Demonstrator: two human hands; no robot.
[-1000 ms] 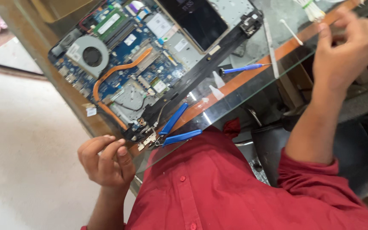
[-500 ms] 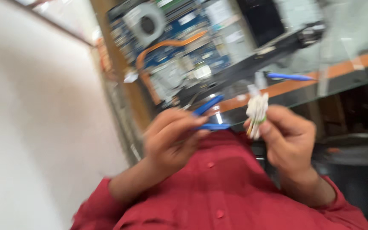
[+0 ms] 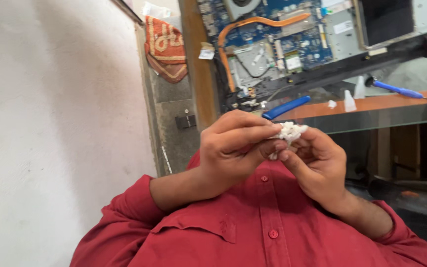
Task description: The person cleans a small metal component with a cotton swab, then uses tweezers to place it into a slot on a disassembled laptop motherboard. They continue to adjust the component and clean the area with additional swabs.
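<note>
My left hand [image 3: 233,148] and my right hand [image 3: 317,165] meet in front of my red shirt [image 3: 253,227]. Together they pinch a small crumpled white wad [image 3: 290,132] between fingertips and thumbs. Just beyond the hands, an opened laptop [image 3: 282,44] lies on the glass table [image 3: 391,121], showing its blue circuit board, a copper heat pipe [image 3: 253,22] and a fan. Blue-handled pliers [image 3: 287,106] rest at the laptop's near edge, close above my fingers.
A blue-handled screwdriver [image 3: 396,90] and small white bits [image 3: 349,101] lie on the table's orange strip. A red patterned cloth [image 3: 166,49] sits lower down at the left of the table. A pale surface [image 3: 50,123] fills the left side.
My right hand came down from the far side of the table with the white wad. My left hand rose to meet it at my chest. The view swung left.
</note>
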